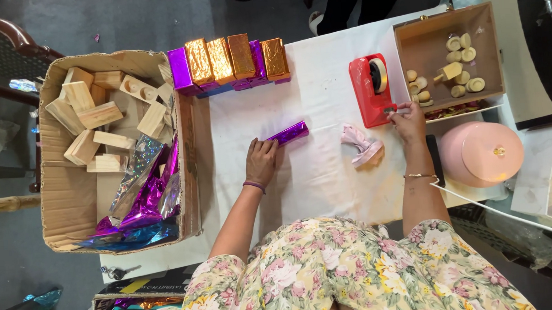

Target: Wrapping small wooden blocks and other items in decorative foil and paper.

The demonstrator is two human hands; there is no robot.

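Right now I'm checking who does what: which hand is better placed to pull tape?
The right hand: its fingers are already at the red tape dispenser. The left hand rests on the purple wrapped block.

You're at a small craft workshop bench, a makeshift wrapping station rather than a factory line: a white-covered table (323, 96) carries a red tape dispenser (371, 88) and a row of foil-wrapped blocks (230, 63). Beside you, a cardboard box (71, 203) holds bare wooden blocks (97, 114) and crumpled purple foil sheets (143, 200), and a wooden tray (408, 35) holds small turned wooden pieces (457, 70).
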